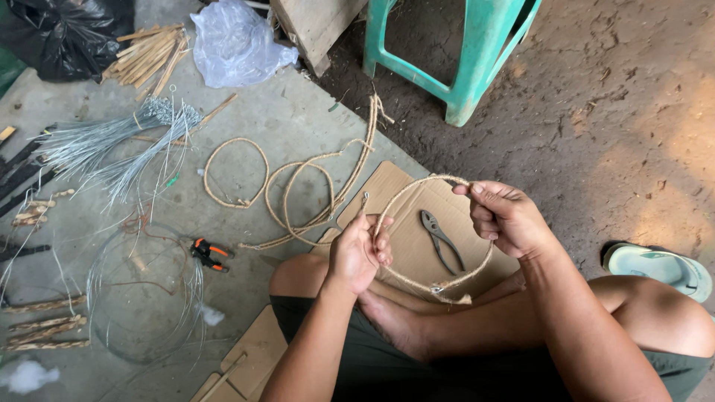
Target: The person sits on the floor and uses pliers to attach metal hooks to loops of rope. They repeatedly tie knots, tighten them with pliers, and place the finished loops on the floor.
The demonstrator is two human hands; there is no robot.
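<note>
I sit cross-legged and hold a twine-wrapped wire ring [417,279] over my lap. My left hand [359,249] pinches the ring's left side, where a bare wire end sticks up. My right hand [508,217] grips the ring's upper right arc. Grey pliers [441,240] lie on a flat piece of cardboard [406,223] beneath the ring.
Other twine-wrapped loops [298,193] lie on the concrete ahead. Bundles of thin wire [112,145], a wire coil [141,294] and orange-handled cutters [208,254] sit to the left. A green plastic stool [462,52], bamboo sticks [145,56] and a clear plastic bag [234,41] stand farther off. A sandal [659,268] is at right.
</note>
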